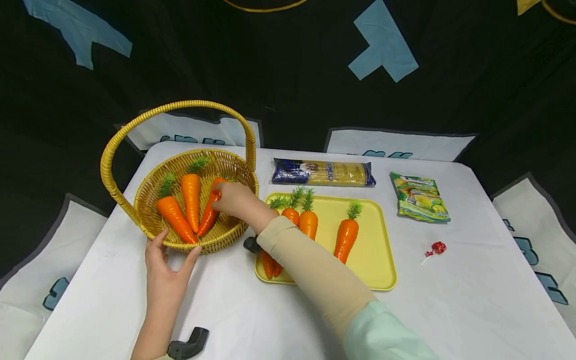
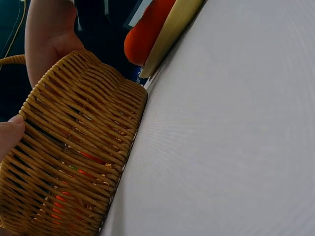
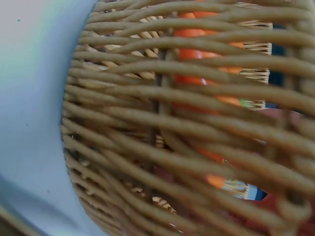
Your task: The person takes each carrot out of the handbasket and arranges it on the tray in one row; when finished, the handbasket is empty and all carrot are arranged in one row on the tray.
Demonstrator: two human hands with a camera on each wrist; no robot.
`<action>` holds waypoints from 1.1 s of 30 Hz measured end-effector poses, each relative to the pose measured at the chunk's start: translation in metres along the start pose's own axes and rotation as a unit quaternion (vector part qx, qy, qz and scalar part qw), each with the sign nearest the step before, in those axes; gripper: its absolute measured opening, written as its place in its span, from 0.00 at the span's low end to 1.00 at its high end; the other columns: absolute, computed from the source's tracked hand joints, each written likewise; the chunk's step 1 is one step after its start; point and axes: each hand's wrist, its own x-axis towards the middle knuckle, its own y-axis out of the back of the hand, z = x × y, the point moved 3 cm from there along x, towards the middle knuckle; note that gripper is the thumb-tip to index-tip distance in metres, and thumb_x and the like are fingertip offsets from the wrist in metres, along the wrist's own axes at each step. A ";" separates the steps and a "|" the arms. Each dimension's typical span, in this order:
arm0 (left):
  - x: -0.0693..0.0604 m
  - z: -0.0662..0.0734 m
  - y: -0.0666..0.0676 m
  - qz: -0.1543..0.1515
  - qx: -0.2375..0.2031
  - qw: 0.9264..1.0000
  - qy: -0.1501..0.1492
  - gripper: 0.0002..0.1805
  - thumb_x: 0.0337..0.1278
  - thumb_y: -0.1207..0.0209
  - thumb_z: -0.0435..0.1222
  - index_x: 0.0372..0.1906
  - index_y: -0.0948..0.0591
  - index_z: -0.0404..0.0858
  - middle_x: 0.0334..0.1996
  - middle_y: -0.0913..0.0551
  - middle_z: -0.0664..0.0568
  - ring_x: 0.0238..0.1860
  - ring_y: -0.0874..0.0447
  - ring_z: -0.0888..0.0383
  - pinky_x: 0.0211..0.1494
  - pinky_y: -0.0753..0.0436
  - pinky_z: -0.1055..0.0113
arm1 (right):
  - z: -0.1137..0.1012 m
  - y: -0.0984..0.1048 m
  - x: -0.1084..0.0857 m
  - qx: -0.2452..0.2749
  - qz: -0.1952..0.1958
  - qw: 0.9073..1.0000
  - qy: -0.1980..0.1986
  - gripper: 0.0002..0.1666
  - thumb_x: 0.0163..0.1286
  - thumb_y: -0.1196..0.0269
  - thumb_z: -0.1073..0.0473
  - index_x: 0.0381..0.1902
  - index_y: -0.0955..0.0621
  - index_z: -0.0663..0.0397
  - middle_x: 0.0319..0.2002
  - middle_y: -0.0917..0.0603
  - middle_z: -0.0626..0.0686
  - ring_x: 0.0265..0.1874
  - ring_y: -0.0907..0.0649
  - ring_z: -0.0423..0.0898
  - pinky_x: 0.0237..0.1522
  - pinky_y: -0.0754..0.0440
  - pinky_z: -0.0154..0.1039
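A woven basket (image 1: 229, 243) with a tall handle stands at the left, and three orange carrots lie inside it. My right hand (image 1: 238, 202) reaches over its right side, fingers curled round the upper part of the rightmost carrot (image 1: 209, 218). The middle carrot (image 1: 191, 200) and the left carrot (image 1: 177, 218) lie untouched. At the near rim my left hand (image 1: 164, 280) grips the edge, thumb and forefinger spread apart. The left wrist view shows a fingertip (image 2: 12, 130) against the rim of the basket (image 2: 74, 132). In the right wrist view the basket weave (image 3: 197, 123) covers most of the carrots.
Right of the basket, a yellow tray (image 1: 369, 255) holds several carrots, partly hidden under my right forearm. Behind the tray lies a long pasta packet (image 1: 321, 172). A green packet (image 1: 420, 197) and a red lollipop (image 1: 437, 248) lie further right on the white table (image 1: 472, 300).
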 end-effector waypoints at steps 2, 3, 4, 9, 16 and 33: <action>0.000 -0.001 0.000 0.001 -0.003 1.000 0.002 0.45 0.55 0.32 0.36 0.73 0.46 0.37 0.74 0.54 0.41 0.71 0.50 0.43 0.71 0.44 0.46 | -0.001 -0.004 0.003 -0.010 0.001 1.000 0.000 0.28 0.69 0.41 0.49 0.66 0.27 0.43 0.55 0.20 0.44 0.45 0.22 0.41 0.45 0.26 0.31; -0.001 -0.001 -0.001 0.001 -0.004 1.000 0.003 0.45 0.55 0.32 0.36 0.73 0.46 0.37 0.74 0.54 0.42 0.71 0.50 0.43 0.71 0.44 0.46 | -0.002 -0.006 0.004 -0.019 0.002 1.000 0.003 0.27 0.69 0.41 0.49 0.66 0.26 0.43 0.55 0.19 0.44 0.46 0.22 0.41 0.46 0.25 0.32; -0.001 -0.001 -0.001 0.001 -0.005 1.000 0.004 0.45 0.55 0.32 0.36 0.73 0.46 0.37 0.74 0.54 0.42 0.71 0.50 0.43 0.71 0.44 0.46 | -0.002 -0.008 0.005 -0.030 0.004 1.000 0.006 0.27 0.69 0.41 0.49 0.66 0.26 0.43 0.55 0.19 0.44 0.47 0.22 0.41 0.48 0.25 0.32; -0.001 -0.001 -0.002 -0.005 -0.004 1.000 0.007 0.45 0.55 0.32 0.37 0.73 0.46 0.37 0.74 0.53 0.41 0.71 0.49 0.42 0.71 0.44 0.45 | -0.003 -0.016 0.008 -0.066 0.022 0.998 0.006 0.26 0.70 0.42 0.48 0.65 0.25 0.41 0.54 0.18 0.44 0.49 0.20 0.42 0.49 0.23 0.34; 0.000 0.002 -0.002 -0.008 0.004 1.000 0.003 0.45 0.55 0.32 0.38 0.72 0.46 0.36 0.73 0.53 0.40 0.71 0.49 0.41 0.70 0.43 0.44 | -0.002 -0.017 0.010 -0.016 0.043 0.999 0.007 0.21 0.71 0.41 0.49 0.61 0.21 0.40 0.54 0.18 0.44 0.45 0.21 0.41 0.44 0.24 0.32; -0.001 0.001 0.001 -0.007 0.011 1.000 0.001 0.45 0.56 0.33 0.39 0.73 0.47 0.37 0.74 0.54 0.40 0.71 0.50 0.41 0.70 0.43 0.44 | 0.002 -0.002 -0.002 0.299 0.083 0.944 0.115 0.18 0.67 0.36 0.59 0.55 0.18 0.43 0.50 0.20 0.51 0.37 0.20 0.41 0.35 0.19 0.30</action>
